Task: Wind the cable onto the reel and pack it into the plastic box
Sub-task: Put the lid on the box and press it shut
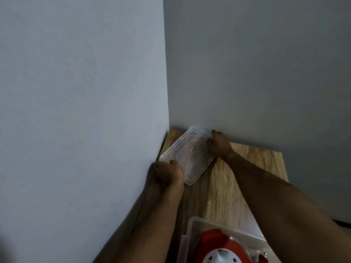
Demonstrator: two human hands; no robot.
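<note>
Lid [190,154] gripped between left hand [168,173], right hand [220,144].

Two bare forearms reach in from the lower edge, with no sleeve, watch, band or glove on either. The left hand [168,172] is seen from the back, knuckles up, and its forearm carries fine hair (plainest along the wrist side). The right hand [220,144] is also bare, its wrist bone showing as a small bump; the long right forearm looks smooth in the dim light.
</note>
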